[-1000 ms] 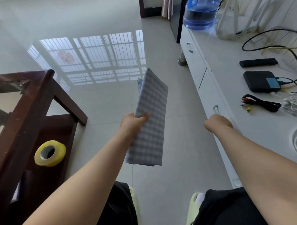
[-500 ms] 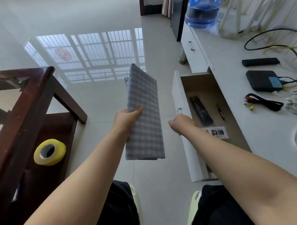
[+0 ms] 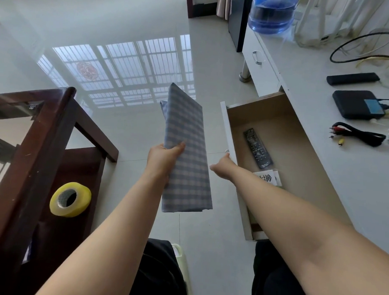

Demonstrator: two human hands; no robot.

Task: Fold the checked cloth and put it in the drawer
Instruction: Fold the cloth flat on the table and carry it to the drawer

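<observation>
The checked cloth [image 3: 186, 151], blue and white, is folded into a long flat rectangle and hangs in the air over the floor. My left hand [image 3: 163, 160] grips its left edge at mid length, thumb on top. To its right the white drawer [image 3: 228, 126] stands pulled out, showing a brown inside. My right hand [image 3: 223, 168] is at the drawer's front panel by the handle; its fingers are hidden behind the panel's edge. Inside the drawer lie a black remote control [image 3: 257, 148] and a white paper label [image 3: 267, 177].
A dark wooden table frame [image 3: 46, 129] stands at the left, with a yellow tape roll [image 3: 70, 199] on its lower shelf. The white cabinet top [image 3: 321, 151] carries a black box, cables, a second remote and a blue water jug [image 3: 272, 13]. Glossy floor lies between.
My right hand has pulled the drawer out from shut to wide open. The left hand has kept hold of the cloth and shifted it slightly left.
</observation>
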